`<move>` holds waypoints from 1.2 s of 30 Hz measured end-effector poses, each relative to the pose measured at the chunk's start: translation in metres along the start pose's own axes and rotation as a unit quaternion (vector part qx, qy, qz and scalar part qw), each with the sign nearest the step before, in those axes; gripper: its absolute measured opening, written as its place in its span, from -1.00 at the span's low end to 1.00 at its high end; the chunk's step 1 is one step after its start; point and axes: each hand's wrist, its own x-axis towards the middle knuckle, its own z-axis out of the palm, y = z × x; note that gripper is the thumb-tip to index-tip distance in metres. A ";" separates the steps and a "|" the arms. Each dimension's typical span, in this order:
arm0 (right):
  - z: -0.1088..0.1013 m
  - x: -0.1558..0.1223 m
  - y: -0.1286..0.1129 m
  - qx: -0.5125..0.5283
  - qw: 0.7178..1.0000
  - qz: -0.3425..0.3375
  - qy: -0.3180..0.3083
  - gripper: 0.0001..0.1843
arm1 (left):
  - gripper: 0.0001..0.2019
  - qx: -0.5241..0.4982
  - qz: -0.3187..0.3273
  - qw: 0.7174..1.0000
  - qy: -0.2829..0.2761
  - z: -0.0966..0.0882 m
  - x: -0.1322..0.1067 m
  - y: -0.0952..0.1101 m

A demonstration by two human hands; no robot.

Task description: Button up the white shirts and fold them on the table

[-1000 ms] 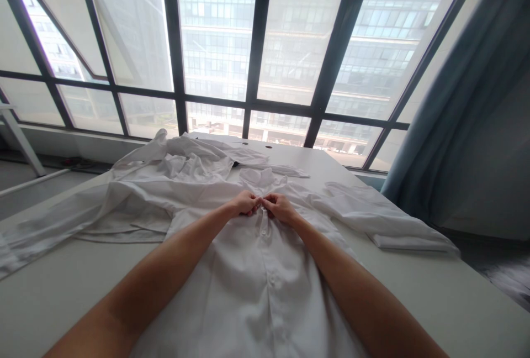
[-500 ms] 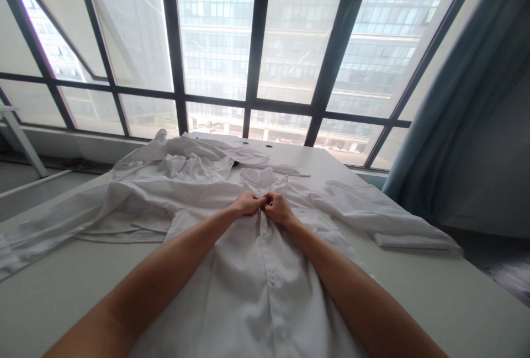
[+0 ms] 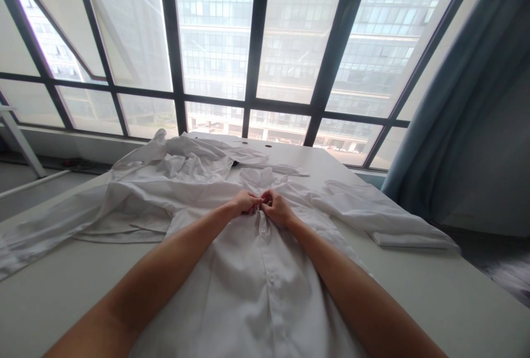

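Note:
A white button-up shirt (image 3: 236, 280) lies front up on the table, its collar (image 3: 256, 177) at the far end and its sleeves spread to both sides. Both hands meet at the front opening just below the collar. My left hand (image 3: 245, 202) pinches the placket edge from the left. Close against it, my right hand (image 3: 276, 208) is closed on the cloth at the same spot, fingers bent. The fingertips hide whatever button is there. Below them a button (image 3: 262, 231) shows on the placket, with more down the front.
Another white garment (image 3: 194, 153) lies crumpled behind the shirt at the back left of the white table (image 3: 414, 280). Tall framed windows (image 3: 219, 32) stand beyond. A blue-grey curtain (image 3: 439, 109) hangs on the right, and a white metal frame (image 3: 22, 142) stands at left.
The fingers have shifted slightly at the placket, and my left hand has drawn a little to the left. The shirt lies as before.

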 end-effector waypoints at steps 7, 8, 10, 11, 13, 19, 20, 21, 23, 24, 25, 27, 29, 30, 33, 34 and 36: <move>-0.001 0.000 -0.003 0.006 1.000 -0.007 0.010 -0.84 | -0.82 -0.056 -0.049 0.995 -0.059 -0.008 -0.006 0.010; -0.001 0.000 -0.002 0.008 1.000 -0.005 0.012 -0.84 | -0.82 -0.059 -0.052 0.995 -0.060 -0.008 -0.007 0.011; 0.000 0.001 -0.001 0.011 1.000 0.001 0.017 -0.85 | -0.79 -0.066 -0.055 0.994 -0.061 -0.010 -0.008 0.012; 0.001 0.001 -0.001 0.011 1.000 0.004 0.020 -0.86 | -0.78 -0.069 -0.057 0.994 -0.062 -0.010 -0.009 0.013; 0.001 0.001 -0.001 0.006 1.000 0.013 0.027 -0.87 | -0.75 -0.077 -0.060 0.993 -0.065 -0.010 -0.010 0.014; -0.003 0.000 -0.004 0.030 0.999 0.044 0.000 -0.81 | -0.65 -0.104 -0.063 0.990 -0.066 -0.011 -0.011 0.015; -0.003 0.000 -0.004 0.049 0.997 0.056 -0.015 -0.79 | -0.65 -0.107 -0.063 0.990 -0.070 -0.011 -0.011 0.015; -0.004 -0.001 -0.004 0.068 0.995 0.067 -0.029 -0.76 | -0.67 -0.110 -0.062 0.989 -0.073 -0.011 -0.011 0.015; -0.004 0.000 -0.004 0.096 0.991 0.081 -0.045 -0.70 | -0.71 -0.114 -0.061 0.989 -0.078 -0.011 -0.010 0.015; -0.004 0.000 -0.004 0.101 0.990 0.084 -0.046 -0.68 | -0.72 -0.115 -0.062 0.988 -0.080 -0.011 -0.009 0.015; -0.004 0.000 -0.004 0.101 0.990 0.085 -0.043 -0.68 | -0.73 -0.115 -0.064 0.988 -0.082 -0.011 -0.009 0.015; -0.004 0.000 -0.004 0.094 0.992 0.084 -0.033 -0.73 | -0.71 -0.117 -0.068 0.987 -0.086 -0.011 -0.007 0.014; -0.004 0.001 -0.004 0.083 0.993 0.082 -0.030 -0.77 | -0.71 -0.121 -0.071 0.986 -0.085 -0.011 -0.005 0.012; -0.004 0.001 -0.004 0.077 0.993 0.081 -0.030 -0.78 | -0.71 -0.123 -0.072 0.986 -0.084 -0.011 -0.004 0.011; -0.004 0.002 -0.004 0.061 0.995 0.077 -0.029 -0.78 | -0.73 -0.128 -0.079 0.985 -0.080 -0.011 -0.002 0.010; -0.003 0.002 -0.004 0.058 0.995 0.074 -0.027 -0.78 | -0.73 -0.130 -0.082 0.985 -0.079 -0.012 -0.001 0.009; -0.003 0.002 -0.004 0.057 0.995 0.074 -0.026 -0.79 | -0.74 -0.132 -0.084 0.984 -0.081 -0.012 -0.001 0.008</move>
